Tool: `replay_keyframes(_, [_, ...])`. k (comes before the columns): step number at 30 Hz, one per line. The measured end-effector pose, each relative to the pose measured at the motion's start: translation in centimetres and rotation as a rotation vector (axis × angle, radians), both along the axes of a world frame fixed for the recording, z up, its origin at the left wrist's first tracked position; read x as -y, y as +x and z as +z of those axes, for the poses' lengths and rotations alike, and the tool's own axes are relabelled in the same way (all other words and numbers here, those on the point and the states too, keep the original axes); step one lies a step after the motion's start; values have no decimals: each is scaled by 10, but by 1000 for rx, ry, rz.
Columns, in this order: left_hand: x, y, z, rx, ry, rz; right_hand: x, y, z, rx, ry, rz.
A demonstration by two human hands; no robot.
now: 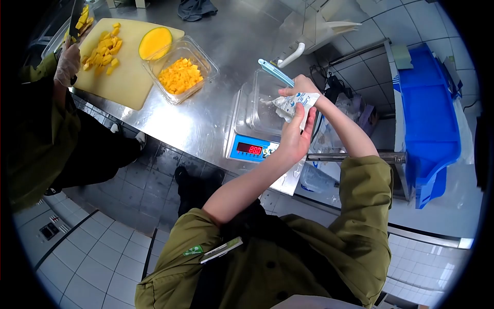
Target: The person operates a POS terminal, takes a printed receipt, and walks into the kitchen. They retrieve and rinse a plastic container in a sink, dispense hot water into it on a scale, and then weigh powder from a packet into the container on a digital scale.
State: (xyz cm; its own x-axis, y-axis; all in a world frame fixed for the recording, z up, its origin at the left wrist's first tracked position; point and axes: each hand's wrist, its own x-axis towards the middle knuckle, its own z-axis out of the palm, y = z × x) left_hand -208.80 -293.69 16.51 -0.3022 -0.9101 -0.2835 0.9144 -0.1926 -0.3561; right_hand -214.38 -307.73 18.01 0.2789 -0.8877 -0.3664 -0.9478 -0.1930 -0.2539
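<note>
My left hand (pixel 296 138) is closed on a crumpled white packet (pixel 294 107) with blue print, its thumb laid along the front. My right hand (pixel 305 90) is closed at the packet's upper side, and a slim light-blue tool (pixel 276 72) sticks out from it; its exact kind is unclear. Below the hands, a clear plastic container (pixel 261 114) rests on a digital scale (pixel 237 135) with lit red digits. The hands and packet cover part of this container. I cannot tell whether anything lies in it.
To the left, a clear tub (pixel 206 65) holds diced mango (pixel 180 76). A mango half (pixel 155 43) and mango pieces (pixel 104 50) lie on a cutting board (pixel 131 92). A co-worker's gloved hand (pixel 68 63) is beside it with a knife (pixel 75 18). A blue plastic bin (pixel 429 118) stands right.
</note>
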Motion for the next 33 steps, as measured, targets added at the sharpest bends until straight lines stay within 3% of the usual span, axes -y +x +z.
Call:
replay_keyframes(4, [-6,1,-2,-24,61,4,-2,5,10,-120,-115,80])
replay_keyframes(10, [-9,14,2,-55,93,-42,-1,1,11,-43,-54,20])
replay_keyframes(14, [-9,19,-1,-59,154,-62,-8,-30,17,318,-190,21])
replay_keyframes(17, [-10,23,-1,-50,138,-107,-38,-32,45,666,182,-126])
replay_keyframes(19, [-9,26,-7,-51,116,-166,-46,-41,45,748,387,-122])
replay_keyframes(22, [-8,38,-12,-68,77,-295,-46,-45,28,746,295,-106])
replay_keyframes(25, [-18,61,13,331,5,-360,-43,-47,19,832,296,-119])
replay_keyframes(30, [-2,81,-15,-71,-2,-545,-54,-49,27,1007,574,-37])
replay_keyframes(33, [1,86,-16,-145,-11,-565,-59,-54,28,1098,647,-44])
